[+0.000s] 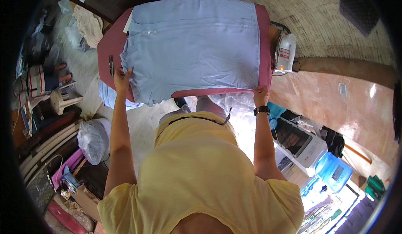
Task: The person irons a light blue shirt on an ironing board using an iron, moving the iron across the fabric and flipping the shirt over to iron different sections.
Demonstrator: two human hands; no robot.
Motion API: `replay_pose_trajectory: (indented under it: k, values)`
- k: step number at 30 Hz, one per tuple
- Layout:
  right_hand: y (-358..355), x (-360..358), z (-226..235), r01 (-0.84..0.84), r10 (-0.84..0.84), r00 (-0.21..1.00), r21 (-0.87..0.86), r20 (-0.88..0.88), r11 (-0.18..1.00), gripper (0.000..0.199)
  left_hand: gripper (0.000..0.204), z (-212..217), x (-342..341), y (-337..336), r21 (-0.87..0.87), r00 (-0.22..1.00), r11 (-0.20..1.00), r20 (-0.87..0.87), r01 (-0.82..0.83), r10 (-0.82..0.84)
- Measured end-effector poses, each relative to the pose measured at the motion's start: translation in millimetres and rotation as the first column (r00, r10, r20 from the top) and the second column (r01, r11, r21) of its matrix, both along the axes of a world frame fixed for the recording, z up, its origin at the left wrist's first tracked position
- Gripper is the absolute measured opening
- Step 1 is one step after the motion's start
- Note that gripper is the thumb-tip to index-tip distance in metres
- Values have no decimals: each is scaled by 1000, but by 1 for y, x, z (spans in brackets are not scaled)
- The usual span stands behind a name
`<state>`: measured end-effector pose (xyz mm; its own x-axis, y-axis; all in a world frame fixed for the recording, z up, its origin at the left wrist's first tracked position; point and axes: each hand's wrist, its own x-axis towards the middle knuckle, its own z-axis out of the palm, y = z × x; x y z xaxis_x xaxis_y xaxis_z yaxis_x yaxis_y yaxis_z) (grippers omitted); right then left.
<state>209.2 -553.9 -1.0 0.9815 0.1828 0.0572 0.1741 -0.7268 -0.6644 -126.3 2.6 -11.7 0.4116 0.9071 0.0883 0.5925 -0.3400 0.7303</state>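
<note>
Head view. A light blue shirt (192, 45) lies spread flat on a maroon padded table (109, 45), covering most of its top; its lower hem hangs just over the near edge.

The left hand (122, 78) presses on the shirt's near corner at about 8 o'clock of the garment, fingers curled onto the cloth. The right hand (260, 95), a black watch (261, 109) on its wrist, pinches the opposite near corner at about 4 o'clock, fingers closed on the fabric edge.

Handling, as a judgement: thin woven cloth, light, limp, prone to creasing and sliding on the pad; take hold at hems or corners.

Orientation: the collar and button placket point to 9 o'clock; the long axis runs 9 to 3 o'clock.

A white iron (285, 51) stands just beyond the table's 3 o'clock end.
</note>
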Motion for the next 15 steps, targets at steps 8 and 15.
replay_pose_trajectory:
  k: [8, 15]
  values:
    - [-11, 5, -13, 231, -181, 953, 196, -243, 953, 19, 44, 62, 32, -88, 554, 985, 819, -158, 146, -69]
    - [-10, 10, -18, 205, -205, 979, 35, -10, 978, 14, 42, 52, 92, -208, 89, 407, 399, -107, 913, -907]
